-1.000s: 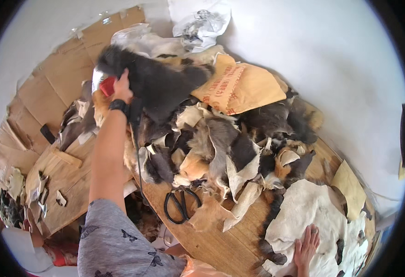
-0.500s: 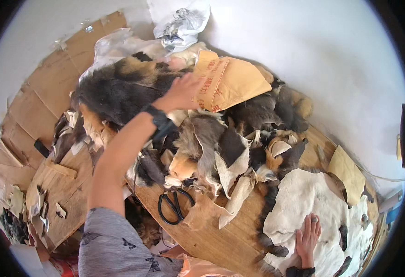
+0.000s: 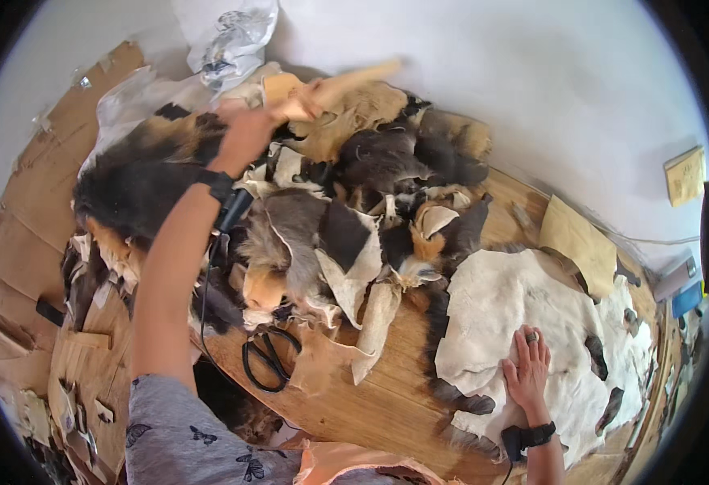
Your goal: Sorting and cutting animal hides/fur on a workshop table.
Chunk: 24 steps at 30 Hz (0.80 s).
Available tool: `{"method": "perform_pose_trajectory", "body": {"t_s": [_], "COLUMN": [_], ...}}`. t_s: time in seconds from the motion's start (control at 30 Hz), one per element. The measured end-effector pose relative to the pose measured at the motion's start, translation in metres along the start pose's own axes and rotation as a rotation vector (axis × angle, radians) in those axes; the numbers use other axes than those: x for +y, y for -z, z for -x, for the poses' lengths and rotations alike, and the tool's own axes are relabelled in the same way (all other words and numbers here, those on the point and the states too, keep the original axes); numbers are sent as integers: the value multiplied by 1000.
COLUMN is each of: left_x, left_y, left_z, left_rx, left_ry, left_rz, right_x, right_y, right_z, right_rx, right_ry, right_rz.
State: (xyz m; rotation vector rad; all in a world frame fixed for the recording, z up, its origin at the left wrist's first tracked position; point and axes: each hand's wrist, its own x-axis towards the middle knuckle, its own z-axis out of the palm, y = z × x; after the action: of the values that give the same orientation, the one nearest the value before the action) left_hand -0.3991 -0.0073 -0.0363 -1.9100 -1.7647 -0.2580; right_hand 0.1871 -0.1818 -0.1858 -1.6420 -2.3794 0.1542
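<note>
My left hand (image 3: 253, 133) reaches over the far side of a fur heap. It grips a piece of brown paper (image 3: 354, 79), lifted and seen nearly edge-on, blurred by motion. Below the left forearm's reach lie many fur scraps (image 3: 289, 226) in black, grey, orange and tan. My right hand (image 3: 530, 368) rests flat, fingers stretched out, on a large hide (image 3: 484, 299) with its pale skin side up and dark fur at its edges. Black-handled scissors (image 3: 269, 361) lie on the wooden table in front of the heap.
A wooden table (image 3: 354, 420) bears it all. Sheets of brown cardboard (image 3: 31, 218) lean at the left. Behind the heap hangs a clear plastic bag (image 3: 237, 48). A tan paper pattern (image 3: 578, 242) lies by the hide, near a white wall with a note (image 3: 684, 176).
My left hand has lifted and tilted the brown paper, baring tan fur beneath it. My right hand stays flat on the hide. The whole view has shifted to the right.
</note>
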Motion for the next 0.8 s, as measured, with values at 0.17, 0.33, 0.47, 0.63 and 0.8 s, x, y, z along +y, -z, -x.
{"method": "perform_pose_trajectory", "body": {"t_s": [0.17, 0.33, 0.47, 0.63, 0.8], "left_x": [-98, -160, -196, -272, -77], "left_y": [42, 69, 58, 53, 61], "left_z": [24, 115, 167, 221, 140], "left_rx": [507, 865, 881, 767, 387], "left_ry": [769, 867, 1121, 753, 414], "left_rz": [684, 1131, 801, -484, -163], "right_x": [1, 3, 6, -1, 2], "right_y": [2, 4, 1, -5, 0], "right_z": [3, 4, 4, -3, 4], "right_rx": [-12, -27, -3, -12, -53], "right_ry": [-16, -25, -12, 33, -48], "right_rz": [-11, -5, -2, -57, 28]}}
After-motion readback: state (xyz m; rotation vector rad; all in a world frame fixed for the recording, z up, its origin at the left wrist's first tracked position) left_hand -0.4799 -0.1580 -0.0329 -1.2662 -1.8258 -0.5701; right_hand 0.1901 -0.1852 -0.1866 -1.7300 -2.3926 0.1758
